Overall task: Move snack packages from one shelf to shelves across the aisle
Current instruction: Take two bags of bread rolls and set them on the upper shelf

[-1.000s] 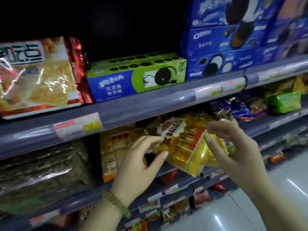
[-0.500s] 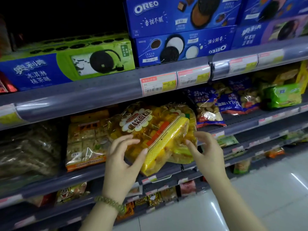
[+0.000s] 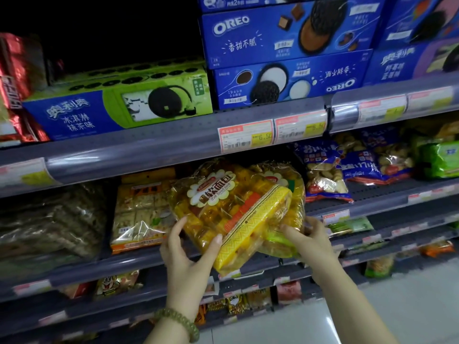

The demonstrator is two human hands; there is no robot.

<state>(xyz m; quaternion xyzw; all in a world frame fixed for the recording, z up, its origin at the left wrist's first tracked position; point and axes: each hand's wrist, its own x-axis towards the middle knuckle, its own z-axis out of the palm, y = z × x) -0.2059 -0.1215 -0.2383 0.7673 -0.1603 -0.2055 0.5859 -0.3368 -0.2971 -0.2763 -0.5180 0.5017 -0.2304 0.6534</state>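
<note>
A yellow clear bag of soft French bread (image 3: 231, 214) leans tilted at the front of the middle shelf (image 3: 139, 265). My left hand (image 3: 186, 254) grips its lower left edge, thumb on the front. A second similar yellow bag (image 3: 285, 192) lies right behind it. My right hand (image 3: 310, 247) holds the lower right corner of the two bags, fingers curled on the wrapping. A green bead bracelet sits on my left wrist.
Blue and green Oreo boxes (image 3: 285, 58) fill the shelf above, with price tags (image 3: 246, 136) on its rail. A biscuit pack (image 3: 139, 219) sits left of the bags, blue snack bags (image 3: 327, 170) to the right. Lower shelves hold small packets. Pale floor (image 3: 372, 319) lies at bottom right.
The view has shifted right along the shelf and closer. Both hands have closed from hovering fingers to a grip on the yellow bread bags, which now stick out over the shelf edge.
</note>
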